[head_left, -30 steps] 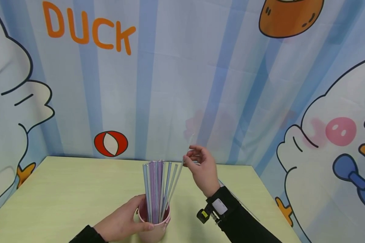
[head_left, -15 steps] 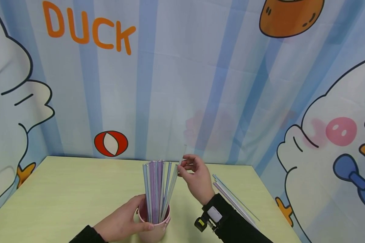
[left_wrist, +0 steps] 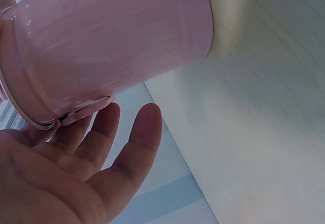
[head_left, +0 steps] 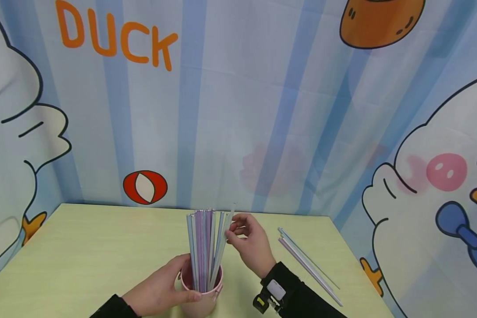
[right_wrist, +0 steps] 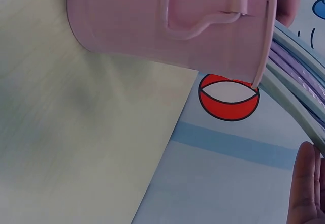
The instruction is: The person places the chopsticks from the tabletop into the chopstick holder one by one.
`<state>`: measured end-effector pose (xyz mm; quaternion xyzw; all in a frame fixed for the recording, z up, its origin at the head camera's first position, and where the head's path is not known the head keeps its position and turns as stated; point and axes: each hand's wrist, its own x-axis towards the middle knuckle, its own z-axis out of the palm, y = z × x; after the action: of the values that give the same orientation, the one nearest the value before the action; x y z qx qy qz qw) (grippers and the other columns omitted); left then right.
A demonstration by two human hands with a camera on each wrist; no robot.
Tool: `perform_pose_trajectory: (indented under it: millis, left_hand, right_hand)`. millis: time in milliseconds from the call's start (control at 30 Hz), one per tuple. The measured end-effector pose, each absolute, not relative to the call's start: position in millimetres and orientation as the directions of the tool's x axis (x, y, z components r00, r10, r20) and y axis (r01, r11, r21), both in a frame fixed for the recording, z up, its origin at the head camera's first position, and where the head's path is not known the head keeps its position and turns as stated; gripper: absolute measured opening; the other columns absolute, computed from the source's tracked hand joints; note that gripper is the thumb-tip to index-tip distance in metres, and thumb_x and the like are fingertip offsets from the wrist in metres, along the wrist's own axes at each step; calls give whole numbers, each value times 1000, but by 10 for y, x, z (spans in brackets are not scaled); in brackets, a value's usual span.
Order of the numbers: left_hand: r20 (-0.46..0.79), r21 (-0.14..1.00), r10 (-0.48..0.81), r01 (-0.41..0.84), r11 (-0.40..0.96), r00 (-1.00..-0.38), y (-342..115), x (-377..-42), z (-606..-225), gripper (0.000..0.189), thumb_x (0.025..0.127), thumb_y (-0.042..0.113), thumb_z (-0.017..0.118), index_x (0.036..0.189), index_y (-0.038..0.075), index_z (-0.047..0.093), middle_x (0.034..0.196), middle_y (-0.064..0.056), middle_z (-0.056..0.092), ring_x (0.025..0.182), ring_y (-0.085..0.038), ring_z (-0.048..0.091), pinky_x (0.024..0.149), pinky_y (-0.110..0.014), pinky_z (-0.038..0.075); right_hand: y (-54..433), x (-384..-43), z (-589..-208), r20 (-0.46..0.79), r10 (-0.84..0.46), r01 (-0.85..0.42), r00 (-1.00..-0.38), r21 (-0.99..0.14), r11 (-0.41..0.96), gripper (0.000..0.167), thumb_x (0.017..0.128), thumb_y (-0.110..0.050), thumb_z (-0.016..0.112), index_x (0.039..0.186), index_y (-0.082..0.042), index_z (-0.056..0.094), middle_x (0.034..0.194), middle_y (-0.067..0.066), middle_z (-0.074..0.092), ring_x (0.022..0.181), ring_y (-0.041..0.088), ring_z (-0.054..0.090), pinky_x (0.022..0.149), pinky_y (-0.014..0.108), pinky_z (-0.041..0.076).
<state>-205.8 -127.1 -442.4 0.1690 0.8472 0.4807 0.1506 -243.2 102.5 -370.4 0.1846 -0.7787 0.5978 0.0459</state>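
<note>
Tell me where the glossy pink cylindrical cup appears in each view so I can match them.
Head: the glossy pink cylindrical cup is at the bottom edge, left of centre.
Left wrist: the cup fills the upper left, turned sideways, rim leftward.
Right wrist: the cup is at top centre, rim rightward.
Shared landmark: pale yellow wood-grain table.

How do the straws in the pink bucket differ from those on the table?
The bucket straws stand nearly upright; the table straws lie flat. The bucket straws form a larger bunch, the table straws only a small group. The right hand is at the bucket straws; no hand touches the table straws. Both are thin and include purple and blue.
</note>
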Motion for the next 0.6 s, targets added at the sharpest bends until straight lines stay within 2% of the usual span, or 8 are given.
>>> perform_pose_trajectory:
  millis: [300, 600]
  left_hand:
    - [-89, 870, 433, 142, 472, -897, -1268, -2054, -4412, 95, 77, 47, 78, 150, 13, 28, 146, -12, 39, 121, -29, 46, 101, -57, 38]
    - [-72, 863, 435, 162, 478, -898, -1268, -2050, -4421, 95, 77, 48, 78, 151, 14, 28, 148, -13, 38, 123, -31, 46, 101, -58, 38]
  right_hand:
    - [1021, -2412, -3813, 284, -279, -343, -917, -920, 191, 30, 88, 7, 65, 115, 7, 52, 97, 19, 58, 91, 32, 62, 73, 28, 57]
    - [1020, -2403, -3874, 283, -287, -344, -915, -919, 191, 30, 88, 7, 65, 114, 6, 52, 94, 17, 58, 91, 35, 62, 72, 27, 57]
